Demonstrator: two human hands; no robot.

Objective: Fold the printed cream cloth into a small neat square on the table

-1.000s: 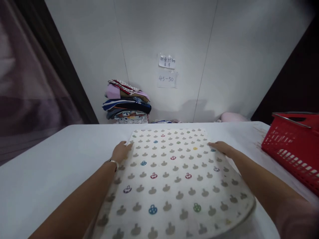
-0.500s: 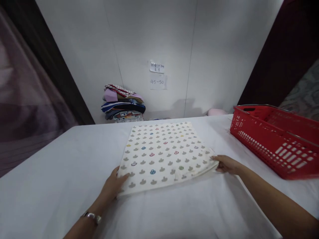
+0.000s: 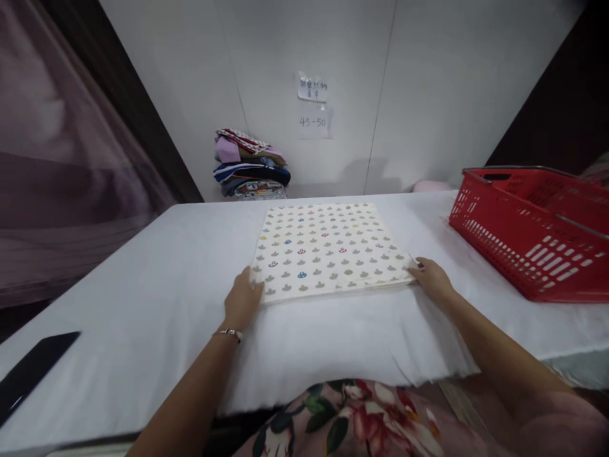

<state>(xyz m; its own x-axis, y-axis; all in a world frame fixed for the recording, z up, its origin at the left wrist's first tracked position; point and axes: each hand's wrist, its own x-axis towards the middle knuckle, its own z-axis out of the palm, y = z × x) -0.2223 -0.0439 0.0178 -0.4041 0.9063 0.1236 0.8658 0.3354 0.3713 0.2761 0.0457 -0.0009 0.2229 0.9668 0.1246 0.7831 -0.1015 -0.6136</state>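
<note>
In the head view, a mushroom-print cloth (image 3: pixel 328 254) is lying on the white table (image 3: pixel 157 279), left of a red basket (image 3: pixel 511 231). The right hand (image 3: pixel 434 279) is pinching its near right corner; the left hand (image 3: pixel 242 301) is touching the near left one (whether clamping, I cannot tell).

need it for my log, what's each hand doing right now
Left hand: on cloth, near left corner; whether closed can't be told.
Right hand: closed on cloth, near right corner.
</note>
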